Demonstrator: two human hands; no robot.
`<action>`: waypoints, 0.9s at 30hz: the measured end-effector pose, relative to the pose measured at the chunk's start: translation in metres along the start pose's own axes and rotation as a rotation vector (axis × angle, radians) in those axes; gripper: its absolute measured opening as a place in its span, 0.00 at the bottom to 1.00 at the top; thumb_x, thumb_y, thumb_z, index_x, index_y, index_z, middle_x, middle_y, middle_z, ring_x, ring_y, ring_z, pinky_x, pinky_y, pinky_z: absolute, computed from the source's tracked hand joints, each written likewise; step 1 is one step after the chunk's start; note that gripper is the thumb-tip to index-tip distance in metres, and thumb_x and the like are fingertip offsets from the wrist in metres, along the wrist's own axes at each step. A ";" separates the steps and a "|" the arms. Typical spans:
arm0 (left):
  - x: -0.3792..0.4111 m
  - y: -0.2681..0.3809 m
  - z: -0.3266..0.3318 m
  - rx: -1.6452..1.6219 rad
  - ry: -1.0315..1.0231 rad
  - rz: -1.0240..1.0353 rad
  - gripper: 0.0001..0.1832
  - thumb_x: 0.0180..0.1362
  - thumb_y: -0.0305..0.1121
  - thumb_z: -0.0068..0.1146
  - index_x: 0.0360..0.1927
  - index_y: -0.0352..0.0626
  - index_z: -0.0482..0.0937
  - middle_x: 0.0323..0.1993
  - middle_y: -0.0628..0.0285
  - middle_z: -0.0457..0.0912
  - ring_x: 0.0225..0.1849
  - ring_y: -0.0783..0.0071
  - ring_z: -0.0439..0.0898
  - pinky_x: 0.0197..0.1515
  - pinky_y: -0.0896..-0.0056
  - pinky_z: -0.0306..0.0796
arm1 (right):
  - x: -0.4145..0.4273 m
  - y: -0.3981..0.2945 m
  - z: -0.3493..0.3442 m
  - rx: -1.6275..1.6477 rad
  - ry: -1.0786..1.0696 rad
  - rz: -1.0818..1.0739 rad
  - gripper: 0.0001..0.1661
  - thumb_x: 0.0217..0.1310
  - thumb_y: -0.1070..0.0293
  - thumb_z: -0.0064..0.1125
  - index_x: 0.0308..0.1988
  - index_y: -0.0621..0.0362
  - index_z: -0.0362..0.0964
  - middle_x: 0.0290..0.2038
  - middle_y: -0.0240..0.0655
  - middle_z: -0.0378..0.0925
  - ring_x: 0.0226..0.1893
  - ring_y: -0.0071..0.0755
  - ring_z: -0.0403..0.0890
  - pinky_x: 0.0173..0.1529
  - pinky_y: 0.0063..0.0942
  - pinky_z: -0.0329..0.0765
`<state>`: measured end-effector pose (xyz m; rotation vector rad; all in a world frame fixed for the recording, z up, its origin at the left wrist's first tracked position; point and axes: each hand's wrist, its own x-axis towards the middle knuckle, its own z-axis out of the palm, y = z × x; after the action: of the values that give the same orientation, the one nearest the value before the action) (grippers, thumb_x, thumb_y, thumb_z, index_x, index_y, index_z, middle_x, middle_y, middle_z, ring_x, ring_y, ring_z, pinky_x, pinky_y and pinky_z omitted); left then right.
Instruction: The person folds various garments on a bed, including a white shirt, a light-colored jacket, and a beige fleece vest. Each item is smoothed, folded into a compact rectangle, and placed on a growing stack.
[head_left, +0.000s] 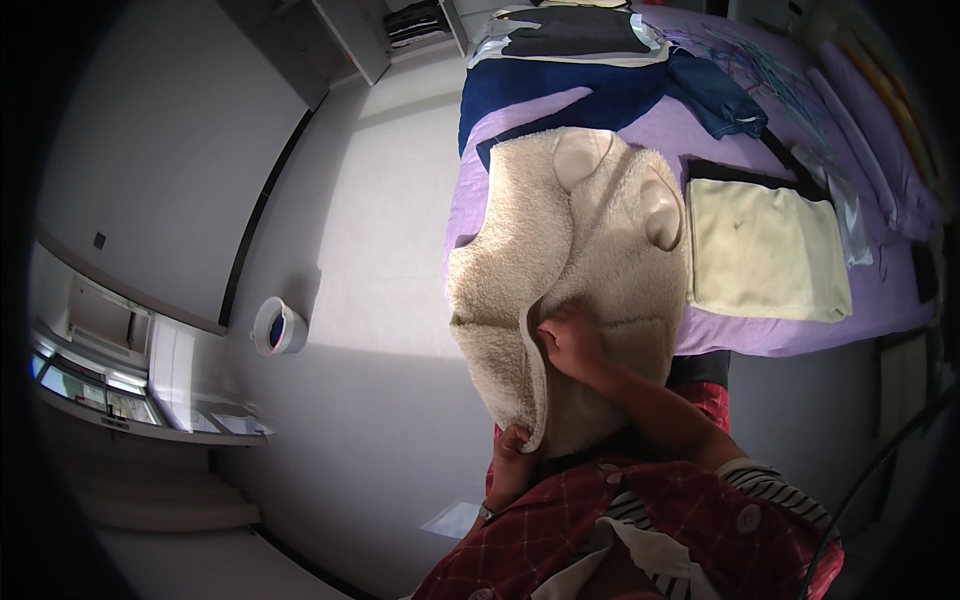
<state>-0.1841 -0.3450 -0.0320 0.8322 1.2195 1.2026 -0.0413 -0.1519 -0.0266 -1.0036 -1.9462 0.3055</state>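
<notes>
A cream fleece vest lies front up over the bed's edge and hangs toward my body, its smooth lining showing at the neck and one armhole. My left hand grips the bottom corner of its front opening edge. Higher along that same edge, my right hand has its fingers curled against the fleece, pinching the border; the fingertips are partly hidden. Right of the vest, a folded pale yellow cloth rests on the lilac bedsheet.
Beyond the vest lie a navy garment and a dark grey folded garment. Several thin hangers are heaped at the back right, near a clear plastic bag. On the floor at left stands a white bucket.
</notes>
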 end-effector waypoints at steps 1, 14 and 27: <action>-0.002 -0.004 -0.001 0.016 -0.019 0.025 0.14 0.51 0.12 0.55 0.28 0.46 0.67 0.32 0.68 0.78 0.34 0.82 0.73 0.37 0.79 0.69 | 0.008 0.000 -0.005 -0.019 0.076 0.036 0.04 0.44 0.75 0.60 0.22 0.57 0.71 0.22 0.38 0.73 0.29 0.45 0.74 0.36 0.40 0.70; -0.024 0.027 -0.002 0.071 -0.237 0.033 0.16 0.46 0.22 0.68 0.34 0.45 0.72 0.36 0.64 0.80 0.38 0.77 0.76 0.43 0.74 0.71 | 0.143 0.123 -0.079 -0.350 0.307 0.114 0.03 0.50 0.68 0.59 0.25 0.53 0.76 0.27 0.36 0.79 0.34 0.42 0.76 0.46 0.36 0.67; 0.013 0.064 -0.027 0.490 -0.433 -0.126 0.22 0.49 0.25 0.66 0.48 0.43 0.73 0.35 0.61 0.80 0.38 0.77 0.78 0.40 0.73 0.72 | 0.125 0.147 -0.103 -0.248 0.249 0.316 0.16 0.55 0.58 0.58 0.40 0.56 0.75 0.33 0.41 0.78 0.43 0.48 0.76 0.48 0.42 0.72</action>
<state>-0.2260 -0.3221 0.0204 1.2794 1.1924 0.5770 0.0861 0.0182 0.0255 -1.4447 -1.6245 0.1075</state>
